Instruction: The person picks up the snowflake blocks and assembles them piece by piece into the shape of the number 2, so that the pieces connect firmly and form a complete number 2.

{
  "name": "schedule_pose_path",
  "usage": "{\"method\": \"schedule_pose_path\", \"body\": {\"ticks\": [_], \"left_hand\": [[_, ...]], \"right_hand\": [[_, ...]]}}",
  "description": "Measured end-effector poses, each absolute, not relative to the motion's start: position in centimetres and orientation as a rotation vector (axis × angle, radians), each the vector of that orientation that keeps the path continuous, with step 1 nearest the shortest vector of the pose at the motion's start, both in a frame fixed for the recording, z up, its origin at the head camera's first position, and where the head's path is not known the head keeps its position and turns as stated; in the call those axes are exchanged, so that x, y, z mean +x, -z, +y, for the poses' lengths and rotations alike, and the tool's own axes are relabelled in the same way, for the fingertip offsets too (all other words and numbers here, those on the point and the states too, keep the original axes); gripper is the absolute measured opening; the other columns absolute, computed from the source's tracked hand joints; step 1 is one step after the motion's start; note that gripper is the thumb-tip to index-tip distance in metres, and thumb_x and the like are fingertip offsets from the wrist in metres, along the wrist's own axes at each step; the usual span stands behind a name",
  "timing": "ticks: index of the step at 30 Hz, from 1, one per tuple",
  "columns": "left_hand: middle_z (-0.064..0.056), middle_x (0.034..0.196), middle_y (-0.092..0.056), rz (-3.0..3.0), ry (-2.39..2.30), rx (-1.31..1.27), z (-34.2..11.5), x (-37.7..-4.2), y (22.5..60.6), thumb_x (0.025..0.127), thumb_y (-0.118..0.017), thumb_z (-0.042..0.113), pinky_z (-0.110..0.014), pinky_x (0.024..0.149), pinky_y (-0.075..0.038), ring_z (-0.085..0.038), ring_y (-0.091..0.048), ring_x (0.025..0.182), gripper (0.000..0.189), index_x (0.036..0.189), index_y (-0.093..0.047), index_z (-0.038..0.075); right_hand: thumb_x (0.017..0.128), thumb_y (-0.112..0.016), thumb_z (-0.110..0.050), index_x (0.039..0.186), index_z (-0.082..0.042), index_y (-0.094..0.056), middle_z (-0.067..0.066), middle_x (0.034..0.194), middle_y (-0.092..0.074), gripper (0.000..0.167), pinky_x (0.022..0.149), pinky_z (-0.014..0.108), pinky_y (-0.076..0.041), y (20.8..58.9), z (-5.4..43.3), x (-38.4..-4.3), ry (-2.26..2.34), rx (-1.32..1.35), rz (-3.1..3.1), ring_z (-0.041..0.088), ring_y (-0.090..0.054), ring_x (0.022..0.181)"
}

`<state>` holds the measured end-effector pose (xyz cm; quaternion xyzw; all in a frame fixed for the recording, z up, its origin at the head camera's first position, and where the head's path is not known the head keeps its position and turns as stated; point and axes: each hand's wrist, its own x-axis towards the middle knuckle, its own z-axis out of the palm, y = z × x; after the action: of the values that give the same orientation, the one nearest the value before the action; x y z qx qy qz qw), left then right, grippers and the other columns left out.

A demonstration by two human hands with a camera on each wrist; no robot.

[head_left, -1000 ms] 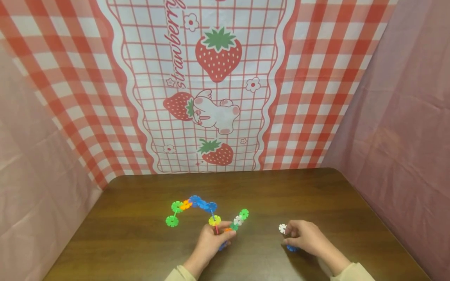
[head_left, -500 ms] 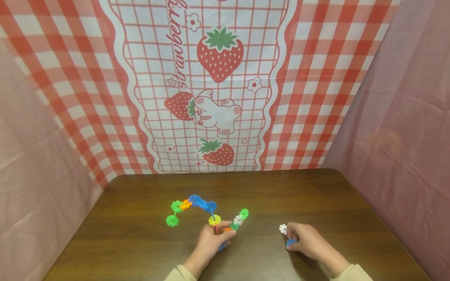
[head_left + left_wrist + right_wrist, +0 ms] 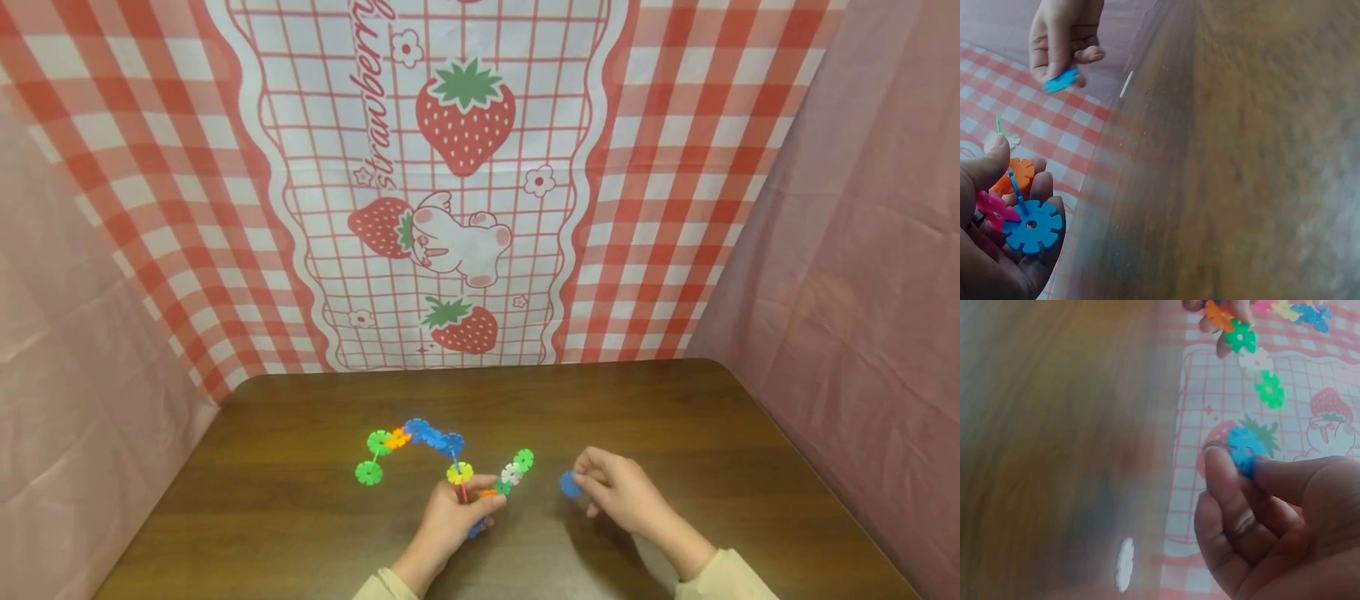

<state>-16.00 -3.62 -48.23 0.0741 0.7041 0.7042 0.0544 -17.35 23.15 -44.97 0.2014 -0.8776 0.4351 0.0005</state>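
My left hand (image 3: 457,512) grips a chain of notched plastic snowflake discs. One part of the chain, with a yellow disc (image 3: 460,473), blue discs (image 3: 431,437) and green discs (image 3: 368,473), arcs away to the left. On the right a shorter arm ends in a white disc (image 3: 511,475) and a green disc (image 3: 524,459). A pink disc (image 3: 996,210) and a blue disc (image 3: 1033,227) lie by the left palm in the left wrist view. My right hand (image 3: 618,492) pinches a loose blue snowflake disc (image 3: 1246,451) between thumb and fingers, apart from the chain's green end.
A loose white disc (image 3: 1125,564) lies on the brown wooden table (image 3: 300,533); my right hand hides it in the head view. A red-checked strawberry cloth (image 3: 465,250) hangs behind the table, with pink curtains (image 3: 840,292) at both sides.
My right hand has picked up the blue disc from the table beside the white one and carried it up and left towards the chain. My left hand has hardly moved.
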Motion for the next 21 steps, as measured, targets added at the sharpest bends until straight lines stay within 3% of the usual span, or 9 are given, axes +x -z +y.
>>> {"method": "schedule_pose_path", "body": {"ticks": [5, 12, 21], "left_hand": [[-0.011, 0.084, -0.072, 2.153, -2.085, 0.245, -3.7, -15.9, 48.1, 0.083, -0.077, 0.012, -0.023, 0.057, -0.053, -0.014, -0.062, 0.060, 0.032, 0.111, -0.070, -0.002], [-0.011, 0.088, -0.073, 2.144, -2.061, 0.298, -3.5, -15.6, 48.2, 0.083, -0.078, 0.012, -0.022, 0.058, -0.054, -0.012, -0.063, 0.060, 0.032, 0.110, -0.070, -0.003], [-0.009, 0.082, -0.072, 2.139, -2.040, 0.314, -3.3, -15.4, 47.9, 0.082, -0.078, 0.012, -0.021, 0.058, -0.053, -0.011, -0.062, 0.060, 0.033, 0.110, -0.070, -0.002]], "right_hand": [[0.099, -0.058, -0.013, 0.097, -0.003, -0.054, 0.010, 0.072, -0.067, 0.011, 0.044, 0.023, -0.046, 44.3, 22.2, -17.3, -1.539, 0.596, -2.672, 0.016, -0.062, 0.053], [0.100, -0.057, -0.016, 0.100, -0.003, -0.053, 0.016, 0.084, -0.069, 0.013, 0.048, 0.036, -0.053, 43.7, 21.2, -17.3, -1.664, 0.547, -2.583, 0.027, -0.063, 0.054], [0.100, -0.056, -0.017, 0.100, -0.004, -0.053, 0.018, 0.088, -0.070, 0.013, 0.045, 0.027, -0.047, 43.4, 20.3, -17.5, -1.681, 0.510, -2.575, 0.028, -0.062, 0.054]]}}
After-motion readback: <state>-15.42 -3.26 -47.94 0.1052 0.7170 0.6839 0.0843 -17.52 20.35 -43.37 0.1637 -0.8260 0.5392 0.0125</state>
